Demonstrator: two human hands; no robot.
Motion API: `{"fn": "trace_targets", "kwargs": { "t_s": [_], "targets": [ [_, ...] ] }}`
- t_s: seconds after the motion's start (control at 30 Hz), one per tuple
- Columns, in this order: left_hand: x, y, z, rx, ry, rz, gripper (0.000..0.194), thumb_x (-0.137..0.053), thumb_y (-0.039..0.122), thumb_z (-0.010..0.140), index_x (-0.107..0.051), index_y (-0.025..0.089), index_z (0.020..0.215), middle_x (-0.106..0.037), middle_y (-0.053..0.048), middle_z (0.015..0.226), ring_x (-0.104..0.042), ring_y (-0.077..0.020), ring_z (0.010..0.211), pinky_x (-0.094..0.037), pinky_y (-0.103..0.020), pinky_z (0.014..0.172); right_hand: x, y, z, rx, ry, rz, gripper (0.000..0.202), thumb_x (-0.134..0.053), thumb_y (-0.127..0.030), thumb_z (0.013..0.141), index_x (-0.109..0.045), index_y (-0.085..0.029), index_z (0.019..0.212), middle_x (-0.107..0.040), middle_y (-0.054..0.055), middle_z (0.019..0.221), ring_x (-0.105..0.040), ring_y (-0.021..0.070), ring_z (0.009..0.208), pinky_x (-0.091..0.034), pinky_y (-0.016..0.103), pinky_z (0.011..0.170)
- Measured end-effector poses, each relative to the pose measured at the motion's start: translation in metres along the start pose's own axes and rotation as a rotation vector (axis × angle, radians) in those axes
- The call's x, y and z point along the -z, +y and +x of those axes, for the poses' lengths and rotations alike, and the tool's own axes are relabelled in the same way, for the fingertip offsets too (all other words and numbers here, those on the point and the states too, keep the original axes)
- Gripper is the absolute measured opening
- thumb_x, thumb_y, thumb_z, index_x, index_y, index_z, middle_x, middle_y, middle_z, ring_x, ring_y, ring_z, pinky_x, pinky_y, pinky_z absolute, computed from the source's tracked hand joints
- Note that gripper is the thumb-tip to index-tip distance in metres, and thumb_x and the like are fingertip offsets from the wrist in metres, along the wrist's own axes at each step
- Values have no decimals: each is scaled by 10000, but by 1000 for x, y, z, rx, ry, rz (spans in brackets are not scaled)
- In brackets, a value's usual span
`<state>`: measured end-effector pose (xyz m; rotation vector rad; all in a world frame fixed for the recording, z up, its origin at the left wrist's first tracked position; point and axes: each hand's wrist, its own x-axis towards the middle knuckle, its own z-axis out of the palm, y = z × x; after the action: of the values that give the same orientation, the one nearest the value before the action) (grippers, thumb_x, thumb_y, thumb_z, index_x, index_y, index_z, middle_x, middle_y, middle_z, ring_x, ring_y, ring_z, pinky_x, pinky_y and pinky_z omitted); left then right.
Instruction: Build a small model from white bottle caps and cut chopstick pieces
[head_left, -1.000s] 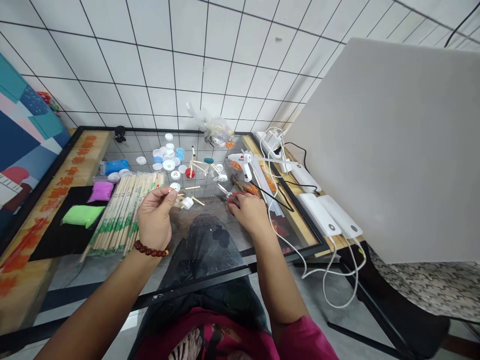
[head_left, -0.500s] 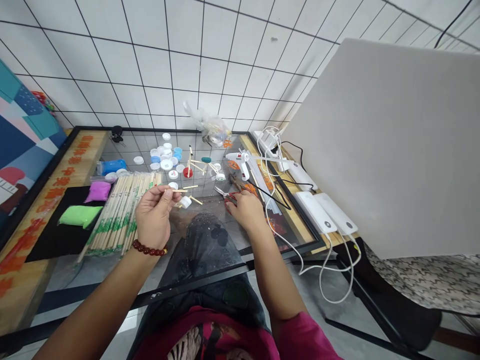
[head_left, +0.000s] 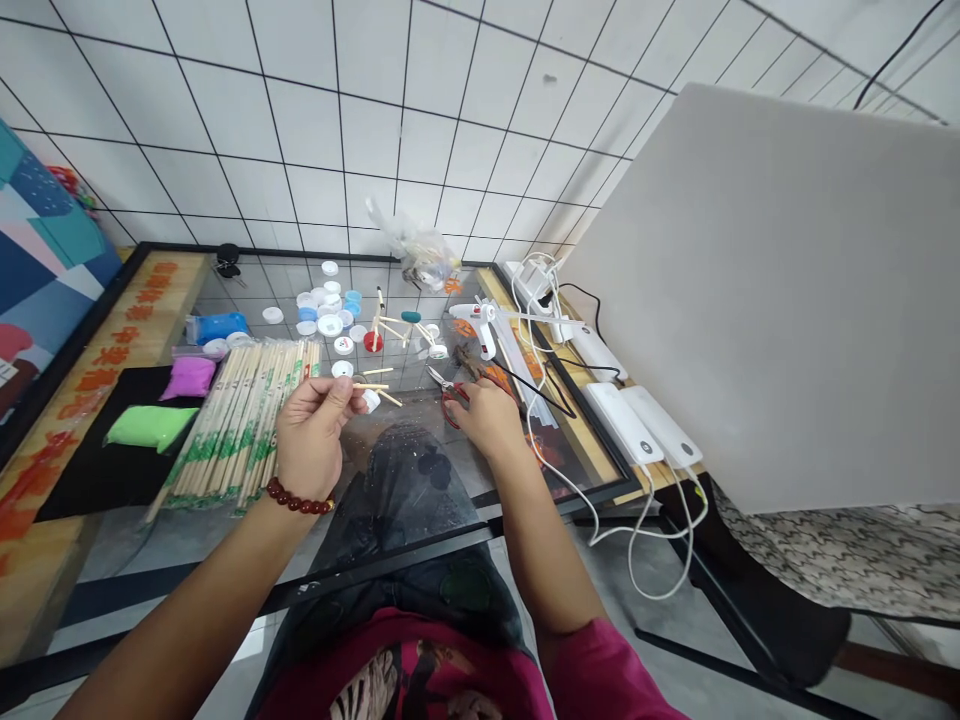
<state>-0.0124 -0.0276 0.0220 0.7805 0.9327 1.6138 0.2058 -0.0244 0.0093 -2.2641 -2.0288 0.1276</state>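
Observation:
Between the thumb and fingers of my left hand [head_left: 315, 420] is a short piece of wooden chopstick [head_left: 373, 387], pointing right. Just beyond its tip, a white bottle cap [head_left: 370, 401] and more cut stick pieces lie on the glass tabletop. My right hand [head_left: 486, 412] is closed over the red handles of a pair of scissors [head_left: 441, 380]; the blades point away to the left, slightly apart. Part of the handles is hidden under my fingers. Farther back, sticks stand joined to a red cap [head_left: 373, 342], and others lean by a green piece [head_left: 411, 316].
Bundled chopsticks in plastic [head_left: 240, 430] lie left, beside green clay [head_left: 150, 428] and purple clay [head_left: 189, 377]. Several bottle caps [head_left: 330, 325] sit at the back. A white glue gun [head_left: 480, 325], glue sticks [head_left: 525, 375] and cables occupy the right, near white power banks [head_left: 626, 420].
The stick piece in my left hand has moved slightly right in view. My right hand stays at the scissors. The whole view has shifted a little.

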Motion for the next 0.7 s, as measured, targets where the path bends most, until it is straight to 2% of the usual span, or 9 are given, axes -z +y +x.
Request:
{"fn": "trace_targets", "kwargs": {
  "t_s": [0.1,0.27,0.33,0.47,0.6,0.7],
  "targets": [
    [-1,-2,-1,8,-3,9,307,-924,386,575,-747,179,717,-719,-7,685,-636,-111,612,-546,-251,651,0,-1,0,2,-11,-14,376,-568,-425,949,-702,-194,1213,-682,115,1109,-676,231,1010,-468,282,873],
    [-1,-5,-5,79,-73,48,292,-899,376,611,-790,182,800,-759,-41,802,-658,-120,669,-554,-261,694,1,-3,-3,-13,-19,-57,378,-542,-457,954,-701,-198,1179,-667,109,1113,-670,236,1015,-475,288,839],
    [-1,-7,-7,103,-102,85,291,-884,371,633,-802,182,839,-765,-56,836,-665,-128,687,-567,-280,718,2,-3,-4,-18,5,-71,367,-547,-469,948,-709,-204,1143,-672,105,1104,-674,243,998,-476,293,810],
    [-1,-10,-10,64,-113,190,276,-875,364,642,-809,181,838,-756,-60,842,-673,-132,682,-585,-288,708,3,-3,-4,14,100,-2,299,-557,-430,952,-735,-203,1030,-706,87,1018,-682,227,932,-459,272,753],
    [-2,-13,-12,67,-109,234,269,-886,367,619,-800,188,800,-759,-59,796,-684,-146,650,-603,-311,696,4,-10,-11,197,238,319,341,-493,-448,1002,-731,-205,1024,-726,47,912,-673,162,851,-458,236,749],
    [-2,-17,-14,46,-127,257,243,-879,361,630,-794,196,787,-755,-49,766,-687,-156,653,-601,-315,694,2,-20,-18,429,286,492,417,-573,-547,944,-712,-177,1074,-726,43,853,-658,151,776,-471,240,747]
  ]
}}
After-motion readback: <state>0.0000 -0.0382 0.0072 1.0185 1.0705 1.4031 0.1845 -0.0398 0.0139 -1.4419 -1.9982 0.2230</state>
